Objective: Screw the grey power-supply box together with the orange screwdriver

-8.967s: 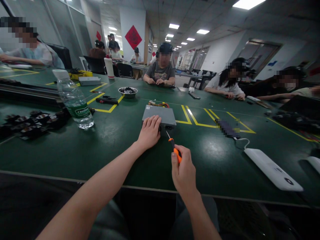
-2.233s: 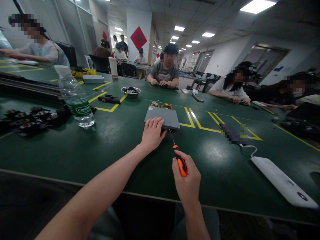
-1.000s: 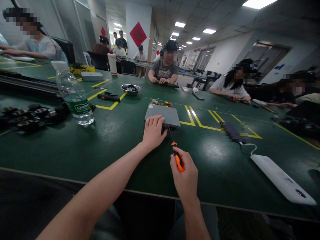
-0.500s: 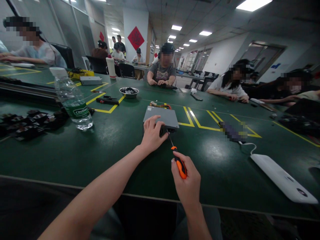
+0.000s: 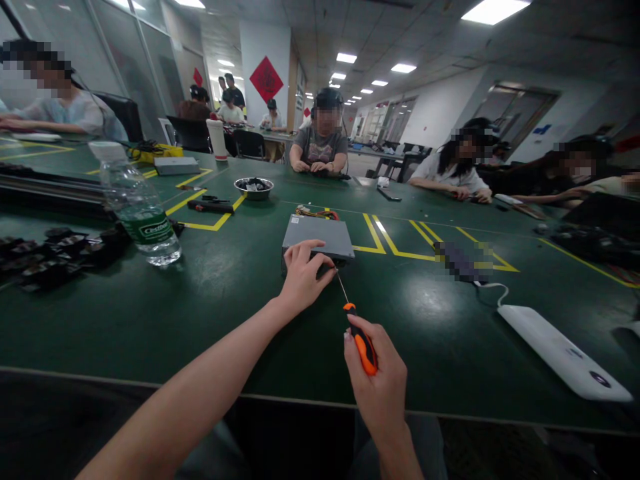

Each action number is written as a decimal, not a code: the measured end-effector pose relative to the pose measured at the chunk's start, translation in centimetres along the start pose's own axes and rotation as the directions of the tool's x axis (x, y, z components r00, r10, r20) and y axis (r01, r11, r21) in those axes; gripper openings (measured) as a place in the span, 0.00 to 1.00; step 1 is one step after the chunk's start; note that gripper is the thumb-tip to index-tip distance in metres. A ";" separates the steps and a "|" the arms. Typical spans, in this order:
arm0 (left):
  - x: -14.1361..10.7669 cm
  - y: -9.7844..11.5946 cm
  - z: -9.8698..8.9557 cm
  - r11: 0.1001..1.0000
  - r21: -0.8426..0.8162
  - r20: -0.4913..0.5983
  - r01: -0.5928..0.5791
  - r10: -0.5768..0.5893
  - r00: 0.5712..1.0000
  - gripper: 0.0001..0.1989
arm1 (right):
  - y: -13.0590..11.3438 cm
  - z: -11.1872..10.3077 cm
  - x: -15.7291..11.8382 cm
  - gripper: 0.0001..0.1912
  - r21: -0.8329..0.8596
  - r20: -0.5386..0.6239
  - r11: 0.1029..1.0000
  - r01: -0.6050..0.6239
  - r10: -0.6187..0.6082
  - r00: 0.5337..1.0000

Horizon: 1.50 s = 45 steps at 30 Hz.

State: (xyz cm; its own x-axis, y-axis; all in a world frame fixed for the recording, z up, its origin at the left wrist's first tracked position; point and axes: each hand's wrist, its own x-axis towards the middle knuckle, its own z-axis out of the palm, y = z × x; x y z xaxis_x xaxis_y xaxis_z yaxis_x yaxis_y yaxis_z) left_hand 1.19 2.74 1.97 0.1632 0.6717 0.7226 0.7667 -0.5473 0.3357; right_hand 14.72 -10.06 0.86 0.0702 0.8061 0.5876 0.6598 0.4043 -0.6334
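A grey metal computer power supply [image 5: 325,232] lies on the green table, with coloured cables [image 5: 313,212] at its far side. My left hand [image 5: 304,275] grips its near edge, fingers bent over the top and front. The thumb and forefinger of that hand come close together beside the tip of a screwdriver [image 5: 364,348]. My right hand [image 5: 377,373] is wrapped round the orange and black handle. The thin shaft slants up and away to the front right part of the power supply. Whether the tip sits in a screw is too small to tell.
On the left stand a water bottle [image 5: 145,223] and a heap of black parts [image 5: 60,257]. A metal bowl [image 5: 254,189] of small pieces and a black tool [image 5: 207,205] lie farther back. On the right, a white power bank [image 5: 563,350] is cabled to a phone [image 5: 460,262]. Several people sit around.
My right hand and the screwdriver have drawn slightly toward me and to the right. The left hand stays at the power supply's near edge. The whole view has shifted a little.
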 end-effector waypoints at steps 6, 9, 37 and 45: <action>-0.1 0.2 -0.3 0.998 -0.011 0.007 -0.067 0.067 0.998 0.06 | 0.0 -1.4 -0.6 0.10 0.021 -0.015 0.999 -0.041 0.042 0.999; -0.1 0.4 -0.5 0.995 -0.016 0.006 -0.103 0.103 0.995 0.06 | -0.1 -2.0 -0.8 0.10 0.042 -0.011 0.996 -0.073 0.073 0.997; 0.2 -1.8 -0.5 0.909 0.213 0.103 -0.358 0.343 0.934 0.10 | 1.4 -1.7 1.5 0.15 0.490 0.133 0.756 -0.434 0.428 0.894; 0.1 -2.5 0.1 0.915 0.222 0.160 -0.338 0.308 0.938 0.11 | 1.8 -0.5 2.1 0.15 0.492 0.184 0.737 -0.465 0.433 0.882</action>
State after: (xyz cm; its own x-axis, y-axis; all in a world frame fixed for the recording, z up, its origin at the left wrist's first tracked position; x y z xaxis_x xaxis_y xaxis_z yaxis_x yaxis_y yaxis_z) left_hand -0.67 4.25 1.16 0.4882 0.5413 0.6846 0.7837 -0.6170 -0.0710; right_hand 16.46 -7.89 1.20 0.2099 0.9660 0.1510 0.0856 0.1357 -0.9871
